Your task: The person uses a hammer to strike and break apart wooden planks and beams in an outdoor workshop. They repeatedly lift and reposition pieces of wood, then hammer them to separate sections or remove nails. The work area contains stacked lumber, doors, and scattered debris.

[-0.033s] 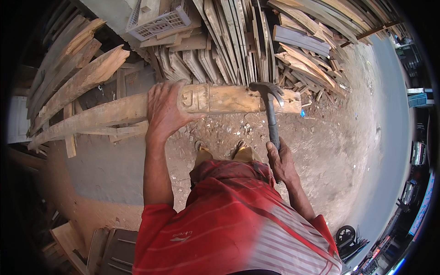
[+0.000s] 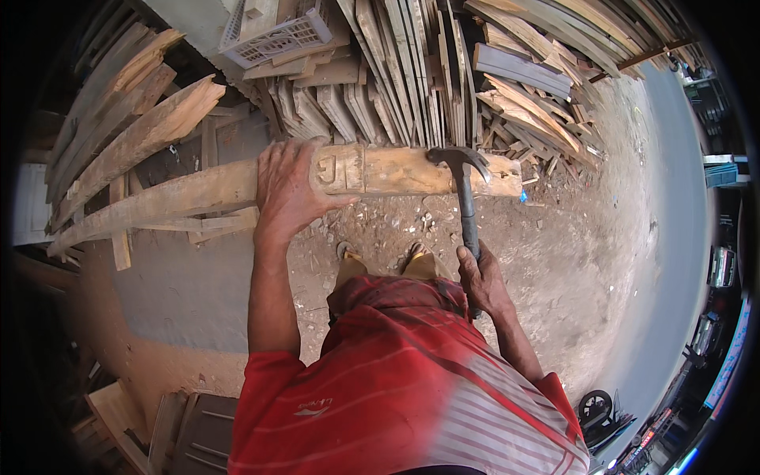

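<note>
A long, rough wooden beam stretches across in front of me, its right end cut square and its left part narrowing in the distance. Carved grooves mark its upper face just right of my left hand. That hand is closed over the beam, fingers across the top and thumb along the near edge. My right hand grips the dark handle of a claw hammer. The hammer's head lies over the beam's right part, claw pointing right; whether it touches the wood I cannot tell.
Stacked boards lean beyond the beam, beside a white plastic crate. Split timber is heaped at the far right, with more beams at the left. Wood chips litter the dirt ground; a road runs along the right.
</note>
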A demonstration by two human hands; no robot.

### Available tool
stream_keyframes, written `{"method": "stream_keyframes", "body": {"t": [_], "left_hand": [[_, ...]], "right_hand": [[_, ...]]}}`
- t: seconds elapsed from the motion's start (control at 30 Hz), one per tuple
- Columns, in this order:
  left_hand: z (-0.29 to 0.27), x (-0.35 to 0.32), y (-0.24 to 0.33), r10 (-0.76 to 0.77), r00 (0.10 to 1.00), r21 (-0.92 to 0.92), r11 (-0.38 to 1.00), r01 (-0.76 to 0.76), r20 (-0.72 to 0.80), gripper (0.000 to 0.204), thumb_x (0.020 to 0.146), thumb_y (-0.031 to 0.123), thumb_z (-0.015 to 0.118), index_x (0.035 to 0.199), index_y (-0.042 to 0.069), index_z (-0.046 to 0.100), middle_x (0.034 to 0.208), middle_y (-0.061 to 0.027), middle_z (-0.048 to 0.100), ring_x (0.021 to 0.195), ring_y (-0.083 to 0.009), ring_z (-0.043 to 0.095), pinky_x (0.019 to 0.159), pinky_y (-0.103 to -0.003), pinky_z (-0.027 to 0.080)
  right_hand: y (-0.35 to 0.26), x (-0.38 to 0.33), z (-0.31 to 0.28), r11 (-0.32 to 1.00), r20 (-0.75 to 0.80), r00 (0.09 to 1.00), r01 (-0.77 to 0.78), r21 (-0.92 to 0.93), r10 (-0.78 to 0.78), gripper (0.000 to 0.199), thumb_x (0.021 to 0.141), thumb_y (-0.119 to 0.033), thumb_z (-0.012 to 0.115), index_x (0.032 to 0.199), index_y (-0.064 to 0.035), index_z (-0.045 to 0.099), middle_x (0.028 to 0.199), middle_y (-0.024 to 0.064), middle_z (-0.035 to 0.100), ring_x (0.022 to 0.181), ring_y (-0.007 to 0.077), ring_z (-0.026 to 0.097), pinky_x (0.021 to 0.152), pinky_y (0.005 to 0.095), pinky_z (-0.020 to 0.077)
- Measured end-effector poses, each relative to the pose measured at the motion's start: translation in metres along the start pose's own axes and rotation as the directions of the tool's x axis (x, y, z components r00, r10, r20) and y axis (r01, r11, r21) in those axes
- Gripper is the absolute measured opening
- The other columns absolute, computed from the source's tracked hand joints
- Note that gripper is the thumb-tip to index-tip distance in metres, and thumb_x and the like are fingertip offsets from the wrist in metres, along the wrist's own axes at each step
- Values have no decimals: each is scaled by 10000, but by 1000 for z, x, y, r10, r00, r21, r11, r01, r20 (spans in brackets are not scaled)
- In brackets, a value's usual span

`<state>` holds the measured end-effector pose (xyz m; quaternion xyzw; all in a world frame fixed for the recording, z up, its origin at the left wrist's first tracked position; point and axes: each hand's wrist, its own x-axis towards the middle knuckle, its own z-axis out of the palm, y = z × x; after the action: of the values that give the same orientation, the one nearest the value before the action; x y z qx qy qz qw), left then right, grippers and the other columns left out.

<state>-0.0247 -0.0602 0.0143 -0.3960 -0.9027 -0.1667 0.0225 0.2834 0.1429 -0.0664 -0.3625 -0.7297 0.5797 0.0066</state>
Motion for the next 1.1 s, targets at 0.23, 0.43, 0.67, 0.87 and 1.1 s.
{"method": "stream_keyframes", "body": {"t": [0.23, 0.43, 0.67, 0.87, 1.1], "left_hand": [[-2, -2, -4, 16, 1000, -7, 1000, -16, -19, 953, 516, 510, 944, 1311, 106, 607, 1206, -134, 619, 1168, -334, 564, 1086, -473, 368], [-2, -1, -1, 34, 999, -37, 999, -35, -15, 953, 532, 524, 936, 1314, 94, 601, 1214, -140, 611, 1176, -338, 555, 1084, -489, 364], [0, 2, -5, 81, 995, 11, 997, -80, -65, 966, 578, 660, 864, 1290, 59, 608, 1252, -151, 613, 1159, -360, 560, 1063, -502, 369], [9, 6, -7, -29, 991, -53, 998, 22, -129, 717, 805, 648, 721, 1105, -2, 689, 1093, -203, 672, 1072, -374, 610, 1053, -500, 404], [19, 5, 0, -133, 960, 10, 990, 140, -248, 649, 916, 588, 631, 992, -54, 690, 1000, -211, 685, 975, -392, 617, 964, -493, 435]], "right_hand": [[-8, -6, 18, 972, -14, 990, -134, 195, 139, 506, 991, -559, 611, 955, -62, 527, 644, -20, 505, 510, 81, 473, 459, 269, 405], [-20, -13, 31, 976, -114, 984, -115, 186, 138, 428, 1007, -456, 643, 993, -35, 564, 651, -19, 523, 510, 82, 491, 466, 268, 414], [-71, 7, 0, 955, -125, 987, -64, 288, 103, 440, 995, -419, 678, 1153, -21, 577, 616, -39, 498, 452, 69, 467, 410, 248, 383], [-113, 56, -61, 974, 15, 997, 68, 216, -73, 387, 994, -356, 696, 1093, -10, 554, 703, -3, 544, 495, 81, 510, 439, 246, 402], [-134, 105, -116, 1000, 441, 898, -19, -5, 19, 355, 1028, -366, 637, 1101, -29, 552, 690, -11, 520, 502, 65, 472, 444, 248, 388]]}}
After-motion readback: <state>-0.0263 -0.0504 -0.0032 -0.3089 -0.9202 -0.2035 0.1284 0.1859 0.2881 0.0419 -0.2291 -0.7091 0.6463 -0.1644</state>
